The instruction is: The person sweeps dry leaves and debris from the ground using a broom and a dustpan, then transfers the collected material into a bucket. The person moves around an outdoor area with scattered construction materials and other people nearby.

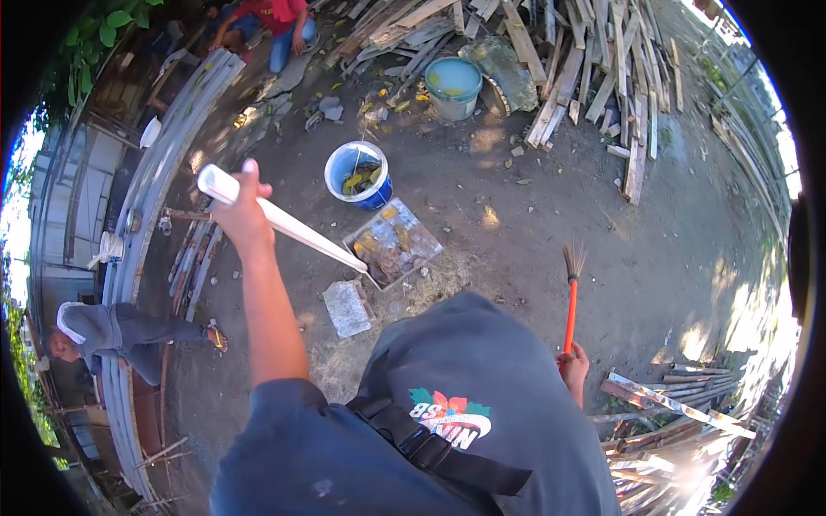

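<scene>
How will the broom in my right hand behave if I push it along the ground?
The broom has a straight, slim handle, so it likely feels light and stiff in your right hand. Its thin, splayed bristles will probably bend against the ground.

White pole [301, 230], orange-handled broom [571, 311], white-rimmed blue bucket [373, 199]

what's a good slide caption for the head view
Left hand on a white pole slanting to a shallow tray, right hand holding an orange-handled broom.
</scene>
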`<state>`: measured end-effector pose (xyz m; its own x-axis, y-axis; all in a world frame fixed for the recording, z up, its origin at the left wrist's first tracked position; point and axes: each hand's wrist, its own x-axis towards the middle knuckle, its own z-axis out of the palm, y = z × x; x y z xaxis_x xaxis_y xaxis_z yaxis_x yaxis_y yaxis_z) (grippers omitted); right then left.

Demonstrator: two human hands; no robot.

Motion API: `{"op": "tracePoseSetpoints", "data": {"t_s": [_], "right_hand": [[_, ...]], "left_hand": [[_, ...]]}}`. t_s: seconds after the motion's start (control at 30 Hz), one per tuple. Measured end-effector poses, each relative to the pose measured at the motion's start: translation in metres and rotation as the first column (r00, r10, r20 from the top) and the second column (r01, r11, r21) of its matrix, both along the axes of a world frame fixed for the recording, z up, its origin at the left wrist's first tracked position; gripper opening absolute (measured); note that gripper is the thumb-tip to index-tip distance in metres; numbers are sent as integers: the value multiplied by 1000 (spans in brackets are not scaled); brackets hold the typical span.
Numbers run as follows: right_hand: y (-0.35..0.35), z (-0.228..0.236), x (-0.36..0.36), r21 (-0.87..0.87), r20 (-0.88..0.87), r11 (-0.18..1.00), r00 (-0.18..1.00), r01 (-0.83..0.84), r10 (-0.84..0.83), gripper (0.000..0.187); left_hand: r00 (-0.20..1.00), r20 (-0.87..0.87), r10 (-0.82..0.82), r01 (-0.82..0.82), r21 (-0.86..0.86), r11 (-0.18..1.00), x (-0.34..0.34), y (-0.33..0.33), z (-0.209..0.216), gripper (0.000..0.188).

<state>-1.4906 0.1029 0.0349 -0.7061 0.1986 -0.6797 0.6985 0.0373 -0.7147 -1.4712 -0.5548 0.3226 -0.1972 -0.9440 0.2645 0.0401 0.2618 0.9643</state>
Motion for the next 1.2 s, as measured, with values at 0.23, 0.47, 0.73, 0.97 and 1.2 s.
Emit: {"op": "tracePoseSetpoints", "data": {"t_s": [0.23,0.47,0.73,0.97,1.2], "right_hand": [[-70,17,-96,91,-45,982,984,-168,173,58],[-137,-35,-194,42,33,977,978,-208,206,58],[-246,-36,-329,60,54,914,916,-401,399,61],[-340,23,-418,-30,-55,724,724,-689,687,61],[-460,40,-426,-4,-133,535,530,-845,837,60]], "left_hand": [[976,173,131,-65,-342,937,-105,-84,62,32],[805,592,-45,488,-617,618,-287,-82,-5,30],[431,887,-166,734,-238,636,-419,-92,-128,28],[426,886,-184,699,-193,688,-419,-141,-121,26],[491,845,-211,653,-196,732,-390,-203,-99,27]]}}
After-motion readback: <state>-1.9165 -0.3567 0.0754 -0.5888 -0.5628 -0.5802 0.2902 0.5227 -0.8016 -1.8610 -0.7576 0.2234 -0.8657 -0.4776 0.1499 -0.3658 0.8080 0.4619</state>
